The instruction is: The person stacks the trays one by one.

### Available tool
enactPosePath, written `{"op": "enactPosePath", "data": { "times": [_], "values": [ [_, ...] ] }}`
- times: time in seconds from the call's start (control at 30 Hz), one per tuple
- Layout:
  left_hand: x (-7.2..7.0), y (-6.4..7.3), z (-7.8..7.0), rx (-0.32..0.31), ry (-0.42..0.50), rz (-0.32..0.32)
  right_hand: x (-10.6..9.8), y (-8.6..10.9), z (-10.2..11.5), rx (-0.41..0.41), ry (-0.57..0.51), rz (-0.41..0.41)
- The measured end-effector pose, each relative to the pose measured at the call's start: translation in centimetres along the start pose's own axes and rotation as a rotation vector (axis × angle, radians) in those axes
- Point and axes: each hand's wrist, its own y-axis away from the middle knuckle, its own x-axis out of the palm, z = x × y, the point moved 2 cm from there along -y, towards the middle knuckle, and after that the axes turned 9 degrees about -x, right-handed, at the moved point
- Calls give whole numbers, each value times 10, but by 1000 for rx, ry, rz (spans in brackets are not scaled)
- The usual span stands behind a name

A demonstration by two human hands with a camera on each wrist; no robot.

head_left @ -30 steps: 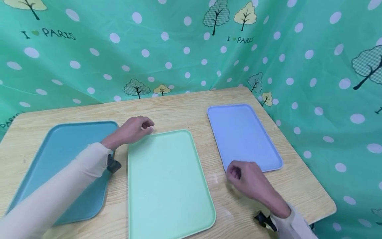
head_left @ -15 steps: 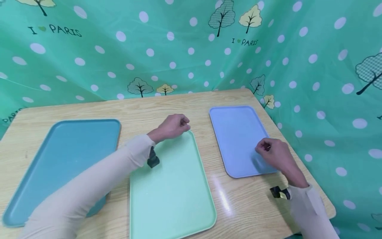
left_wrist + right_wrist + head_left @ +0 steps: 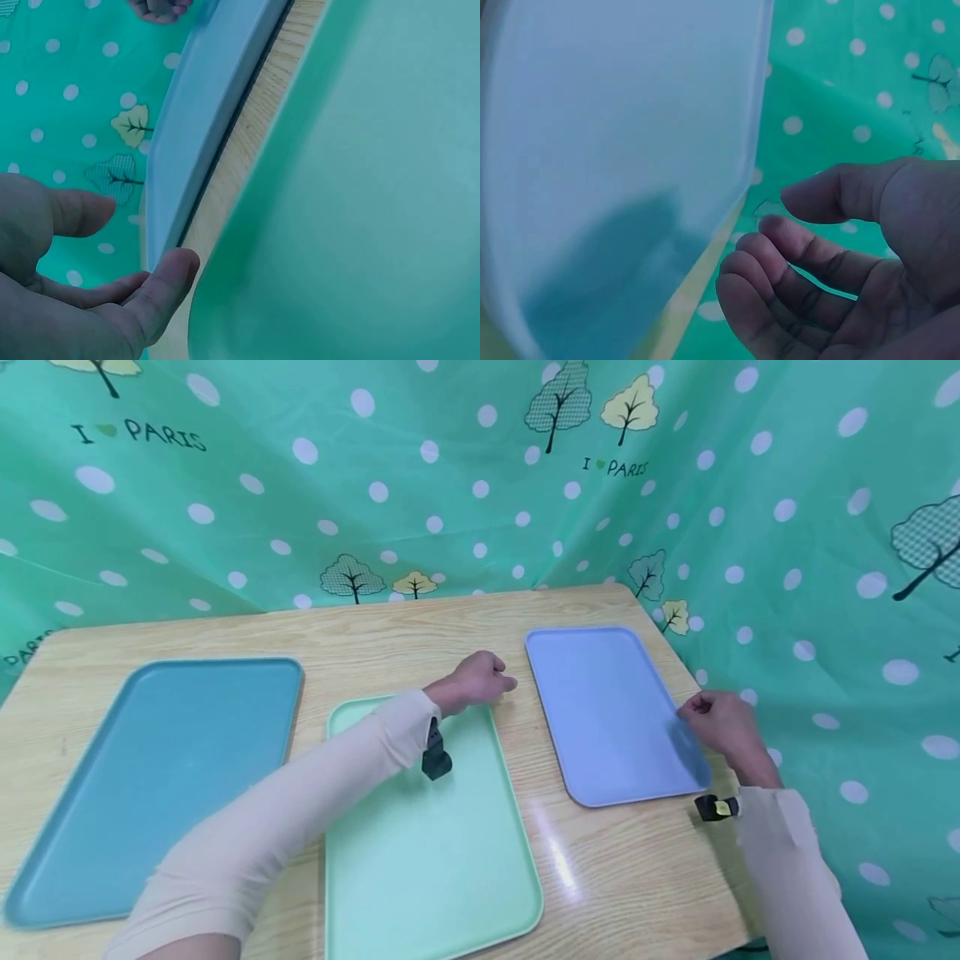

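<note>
My left hand (image 3: 480, 678) is over the far right corner of the light green tray (image 3: 435, 860), close to the left edge of the periwinkle blue tray (image 3: 607, 718). In the left wrist view its thumb and fingers (image 3: 171, 281) are apart, with nothing between them. At the blue tray's right edge is my right hand (image 3: 720, 720), its shadow falling on the tray. The right wrist view shows its fingers (image 3: 769, 281) loosely curled, a gap between them and the thumb, holding nothing. All three trays lie flat.
A teal tray (image 3: 187, 760) lies on the left of the wooden table (image 3: 420, 635). Behind and to the right hangs a green polka-dot cloth (image 3: 420, 485). The table's right edge runs just beyond the blue tray.
My left hand has moved right from the green tray's far left corner toward the blue tray. My right hand has moved up and right from the blue tray's near left corner to its right edge.
</note>
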Motion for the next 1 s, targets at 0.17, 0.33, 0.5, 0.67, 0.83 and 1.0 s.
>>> {"op": "enactPosePath", "data": {
  "times": [0.17,0.33,0.5,0.67,0.83,1.0],
  "values": [
    [9,-5,-1,-36,11,15,0,-1,-14,62,-13,22],
    [14,-8,-3,-44,25,45,0,-1,-21,96,-54,56],
    [21,-11,-8,-62,30,90,3,-1,-24,111,-71,92],
    [28,-15,-11,-99,30,102,5,-3,-26,99,-69,119],
    [33,-18,-14,-126,81,99,6,-6,-30,113,-104,187],
    [38,-22,-14,-161,210,113,6,-9,-35,144,-191,271]
  ]
}}
